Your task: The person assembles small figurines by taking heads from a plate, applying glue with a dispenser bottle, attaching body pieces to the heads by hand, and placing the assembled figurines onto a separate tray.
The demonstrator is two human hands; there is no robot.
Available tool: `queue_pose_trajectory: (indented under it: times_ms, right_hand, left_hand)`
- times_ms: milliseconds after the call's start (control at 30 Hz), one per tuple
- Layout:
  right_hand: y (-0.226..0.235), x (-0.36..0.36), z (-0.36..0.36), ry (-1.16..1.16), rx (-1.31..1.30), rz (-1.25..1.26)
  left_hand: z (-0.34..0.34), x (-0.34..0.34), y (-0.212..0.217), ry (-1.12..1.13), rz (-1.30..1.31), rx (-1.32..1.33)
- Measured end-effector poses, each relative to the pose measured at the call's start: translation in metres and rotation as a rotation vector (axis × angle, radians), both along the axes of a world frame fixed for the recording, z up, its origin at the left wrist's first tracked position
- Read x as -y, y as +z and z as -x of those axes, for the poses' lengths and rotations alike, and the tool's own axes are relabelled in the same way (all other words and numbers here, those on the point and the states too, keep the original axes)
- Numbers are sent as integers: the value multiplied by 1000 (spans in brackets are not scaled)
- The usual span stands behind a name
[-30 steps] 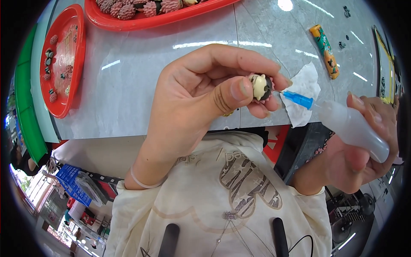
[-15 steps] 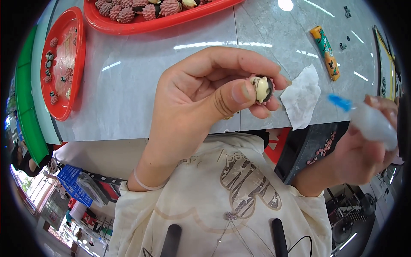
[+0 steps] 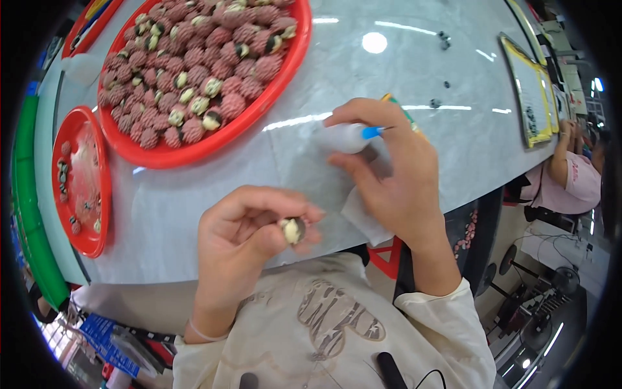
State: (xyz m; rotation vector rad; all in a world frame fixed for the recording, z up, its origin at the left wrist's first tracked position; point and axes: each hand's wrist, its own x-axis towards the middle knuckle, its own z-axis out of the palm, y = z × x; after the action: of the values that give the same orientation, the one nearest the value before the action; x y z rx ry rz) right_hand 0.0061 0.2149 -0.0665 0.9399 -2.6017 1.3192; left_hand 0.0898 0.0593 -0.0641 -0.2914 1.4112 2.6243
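My left hand (image 3: pixel 236 236) is closed, pinching a small cream-and-dark figurine piece (image 3: pixel 293 230) between thumb and fingers above the table's near edge. In the earlier frame the piece also shows a pink rim. To its right and farther out, my right hand (image 3: pixel 408 181) grips a whitish squeeze bottle (image 3: pixel 342 138) between thumb and fingers. The bottle lies sideways, its blue tip (image 3: pixel 371 132) toward the palm. Behind that hand, a yellow-and-green tube (image 3: pixel 414 123) is mostly hidden. A white tissue (image 3: pixel 363 217) lies partly under my right wrist.
A large red tray (image 3: pixel 214 155) holds many pink textured pieces, some with cream and dark parts. Left of it, a smaller red tray (image 3: pixel 107 220) has several pieces. Small dark bits (image 3: pixel 444 40) and a yellow-edged board (image 3: pixel 531 97) lie right. Another person's pink sleeve (image 3: pixel 583 175) shows there.
My right hand has swung in from the far right to over the table with the bottle, whose tip now points right. My left hand still holds the piece. The whole view has shifted.
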Motion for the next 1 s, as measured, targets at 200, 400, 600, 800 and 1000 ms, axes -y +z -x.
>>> queue_pose_trajectory:
  times_ms: [200, 400, 600, 800, 1000]
  right_hand:
    - [25, -81, 64, -301, -57, -5]
    - [6, -94, 116, -365, -38, -210]
    - [17, -83, 89, -278, 107, 190]
    - [39, -61, 10, -2, 590, 656]
    - [27, -25, -29, 313, 940, 832]
  left_hand:
    - [-5, 0, 3, -38, -1, -56]
    - [-4, 4, -4, -96, -112, -156]
    - [-5, 5, -6, -88, -138, -134]
    - [-5, 3, 1, -41, -69, -56]
    - [-3, 3, -6, -52, -36, -141]
